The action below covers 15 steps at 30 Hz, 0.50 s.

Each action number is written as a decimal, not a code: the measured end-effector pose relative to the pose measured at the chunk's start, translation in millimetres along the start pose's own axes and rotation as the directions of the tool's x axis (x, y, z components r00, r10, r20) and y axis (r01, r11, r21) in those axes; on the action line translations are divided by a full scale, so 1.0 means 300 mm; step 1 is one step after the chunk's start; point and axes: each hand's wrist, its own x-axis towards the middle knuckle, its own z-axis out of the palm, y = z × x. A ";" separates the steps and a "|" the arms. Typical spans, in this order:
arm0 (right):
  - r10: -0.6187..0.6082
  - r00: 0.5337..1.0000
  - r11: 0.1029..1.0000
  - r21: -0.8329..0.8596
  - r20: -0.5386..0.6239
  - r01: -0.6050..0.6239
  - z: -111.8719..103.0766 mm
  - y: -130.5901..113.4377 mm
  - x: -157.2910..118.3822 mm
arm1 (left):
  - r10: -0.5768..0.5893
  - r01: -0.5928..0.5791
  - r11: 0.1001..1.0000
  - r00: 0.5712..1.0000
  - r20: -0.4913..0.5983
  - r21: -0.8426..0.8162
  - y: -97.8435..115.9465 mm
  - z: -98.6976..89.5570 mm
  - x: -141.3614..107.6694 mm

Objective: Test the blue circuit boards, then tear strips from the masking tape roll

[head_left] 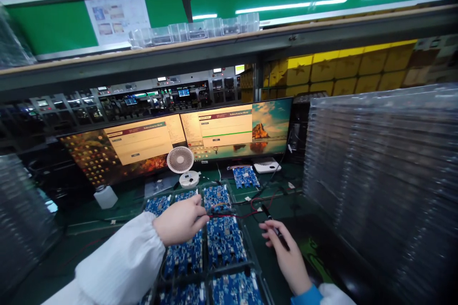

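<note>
My left hand (182, 219), in a white sleeve, is closed above a tray (258, 267) of blue circuit boards (223, 238). A thin red and black cable (231, 215) runs rightward from its fingertips; the end between the fingers is hidden. Right of the tray, my right hand (286, 252) is closed around a dark pen (265, 211), its upper end pointing away from me. Dividers split the tray into compartments with boards in them.
Two monitors (229, 138) stand behind a small white fan (180, 160). A separate blue board (245, 177) lies near a white device (266, 166). Tall stacks of clear trays (379, 162) rise at both sides, and a white bottle (105, 197) stands left. A shelf (214, 40) crosses overhead.
</note>
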 end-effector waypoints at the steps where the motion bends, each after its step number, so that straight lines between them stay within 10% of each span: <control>1: -0.025 1.000 0.999 -0.027 0.015 0.025 0.008 0.001 0.014 | -0.006 0.006 1.000 1.000 0.005 -0.007 0.004 0.003 -0.005; 8: -0.249 0.944 0.918 -0.258 0.214 0.301 0.099 -0.026 0.112 | 0.152 -0.143 0.986 0.983 0.104 -0.083 0.072 0.035 -0.069; 15: -0.260 0.850 0.796 -0.398 0.458 0.457 0.206 -0.050 0.197 | 0.159 -0.151 0.987 0.886 0.435 -0.052 0.167 0.136 -0.110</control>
